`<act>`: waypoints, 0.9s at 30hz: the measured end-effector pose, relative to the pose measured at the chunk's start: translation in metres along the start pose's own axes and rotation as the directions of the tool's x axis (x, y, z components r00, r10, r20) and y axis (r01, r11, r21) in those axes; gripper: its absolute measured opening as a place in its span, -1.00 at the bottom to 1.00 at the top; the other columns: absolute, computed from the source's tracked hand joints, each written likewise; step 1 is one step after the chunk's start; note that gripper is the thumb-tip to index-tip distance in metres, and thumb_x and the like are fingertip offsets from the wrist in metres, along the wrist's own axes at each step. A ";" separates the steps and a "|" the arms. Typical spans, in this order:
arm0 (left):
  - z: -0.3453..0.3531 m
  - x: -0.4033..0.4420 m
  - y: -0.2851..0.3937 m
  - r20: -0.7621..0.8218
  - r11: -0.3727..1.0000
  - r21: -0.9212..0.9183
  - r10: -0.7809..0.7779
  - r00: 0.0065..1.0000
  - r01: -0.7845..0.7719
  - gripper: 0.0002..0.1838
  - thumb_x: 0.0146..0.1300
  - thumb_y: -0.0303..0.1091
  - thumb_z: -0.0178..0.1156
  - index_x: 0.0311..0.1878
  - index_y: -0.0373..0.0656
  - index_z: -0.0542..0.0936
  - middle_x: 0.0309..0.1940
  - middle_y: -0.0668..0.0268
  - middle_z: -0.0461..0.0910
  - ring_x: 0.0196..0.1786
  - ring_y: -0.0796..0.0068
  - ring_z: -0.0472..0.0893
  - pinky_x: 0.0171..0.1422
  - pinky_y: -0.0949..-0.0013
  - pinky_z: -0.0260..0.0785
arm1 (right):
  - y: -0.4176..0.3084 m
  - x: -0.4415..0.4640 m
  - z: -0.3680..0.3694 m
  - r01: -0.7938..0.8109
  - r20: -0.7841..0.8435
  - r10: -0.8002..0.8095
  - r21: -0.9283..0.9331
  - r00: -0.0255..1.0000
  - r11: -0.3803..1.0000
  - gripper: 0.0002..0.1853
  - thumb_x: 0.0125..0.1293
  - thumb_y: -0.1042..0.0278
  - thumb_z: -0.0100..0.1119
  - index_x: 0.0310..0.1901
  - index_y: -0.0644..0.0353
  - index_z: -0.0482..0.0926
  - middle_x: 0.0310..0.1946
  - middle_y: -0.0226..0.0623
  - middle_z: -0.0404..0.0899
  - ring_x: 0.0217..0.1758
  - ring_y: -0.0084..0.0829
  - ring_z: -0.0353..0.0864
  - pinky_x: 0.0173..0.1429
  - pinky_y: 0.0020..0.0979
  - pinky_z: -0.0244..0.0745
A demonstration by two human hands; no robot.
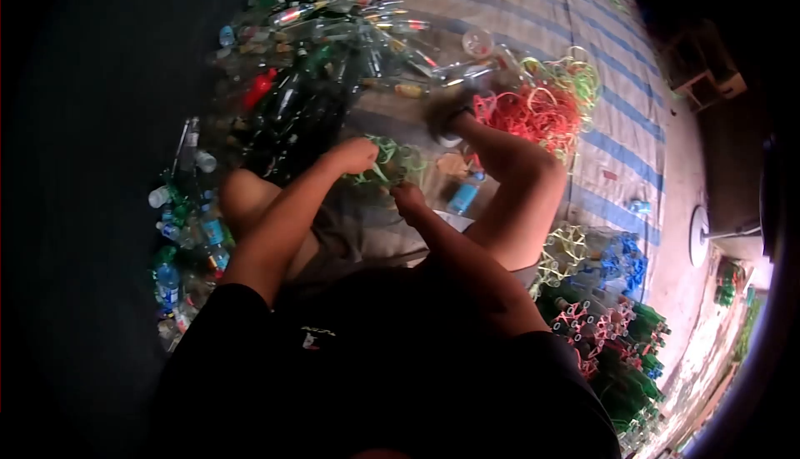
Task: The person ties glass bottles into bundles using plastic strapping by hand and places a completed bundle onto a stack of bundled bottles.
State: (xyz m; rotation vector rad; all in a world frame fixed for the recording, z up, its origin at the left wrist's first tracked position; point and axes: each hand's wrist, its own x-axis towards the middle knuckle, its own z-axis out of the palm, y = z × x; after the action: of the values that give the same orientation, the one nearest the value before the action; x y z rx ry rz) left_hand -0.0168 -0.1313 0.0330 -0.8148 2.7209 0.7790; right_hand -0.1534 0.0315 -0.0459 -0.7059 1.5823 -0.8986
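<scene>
My left hand (358, 155) is closed at the left side of some green plastic strapping (387, 152), with a strand running from its fingers. Close by on the right, my right hand (408, 198) is closed too, just below the same strapping; what its fingers hold is too small to make out. The strapping lies loosely between and above both hands, around something clear that is blurred. To the right of my hands lies a bottle with a blue label (465, 194), beside my bent leg.
Many loose bottles (333, 30) lie ahead and at the left. A heap of red strapping (533, 115) is past my right foot on the striped sheet (621, 109). Bundled green bottles (621, 367) stand at the lower right. A round fan (698, 235) is farther right.
</scene>
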 end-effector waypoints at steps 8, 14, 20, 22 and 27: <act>0.006 0.003 0.003 -0.198 0.996 -0.074 -0.064 0.978 0.050 -0.91 0.22 -0.38 0.16 -0.31 -0.19 0.58 -0.25 0.05 0.61 -0.11 -0.01 0.59 -0.07 0.05 0.40 | -0.007 0.005 0.001 -0.158 0.063 0.154 0.059 0.986 0.986 -0.76 0.17 0.25 0.17 -0.23 0.25 0.58 -0.60 -0.33 0.35 -0.67 -0.41 0.27 -0.61 -0.31 0.18; 0.018 0.008 0.012 -0.246 0.973 -0.195 -0.168 0.955 0.121 -0.86 0.28 -0.39 0.03 -0.16 -0.18 0.50 -0.20 -0.05 0.60 -0.07 -0.15 0.56 -0.04 -0.01 0.38 | 0.014 0.025 0.007 -0.194 0.070 0.194 0.004 0.979 0.981 -0.71 0.17 0.22 0.19 -0.22 0.28 0.66 -0.55 -0.20 0.56 -0.59 -0.34 0.48 -0.44 -0.24 0.35; 0.021 0.013 0.008 -0.268 0.974 -0.165 -0.197 0.943 0.157 -0.85 0.31 -0.37 -0.01 -0.16 -0.18 0.49 -0.19 -0.05 0.60 -0.03 -0.17 0.56 -0.01 -0.04 0.39 | 0.007 0.020 0.007 -0.163 0.024 0.162 0.052 0.987 0.985 -0.71 0.14 0.24 0.16 -0.21 0.26 0.65 -0.47 -0.19 0.58 -0.53 -0.37 0.49 -0.40 -0.26 0.35; 0.020 0.014 0.010 -0.229 0.972 -0.128 -0.223 0.947 0.198 -0.85 0.32 -0.37 -0.03 -0.16 -0.18 0.49 -0.16 -0.04 0.60 -0.02 -0.15 0.56 0.01 -0.03 0.40 | 0.002 0.017 0.007 -0.213 0.040 0.210 0.064 0.977 0.975 -0.71 0.13 0.24 0.17 -0.22 0.27 0.64 -0.49 -0.21 0.56 -0.55 -0.37 0.47 -0.41 -0.26 0.35; 0.016 0.006 0.023 -0.252 0.979 0.058 -0.177 0.952 0.197 -0.80 0.33 -0.37 -0.07 -0.12 -0.14 0.54 -0.04 0.01 0.60 0.03 -0.08 0.58 0.08 0.00 0.43 | 0.004 0.018 0.011 -0.232 0.046 0.228 0.144 0.973 0.962 -0.72 0.12 0.23 0.18 -0.24 0.27 0.62 -0.52 -0.24 0.54 -0.56 -0.38 0.46 -0.42 -0.27 0.33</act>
State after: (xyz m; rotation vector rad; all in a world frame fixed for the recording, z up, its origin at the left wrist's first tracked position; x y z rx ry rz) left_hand -0.0337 -0.1088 0.0273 -1.2019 2.8061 0.5539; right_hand -0.1464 0.0171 -0.0595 -0.4174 1.5183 -0.8196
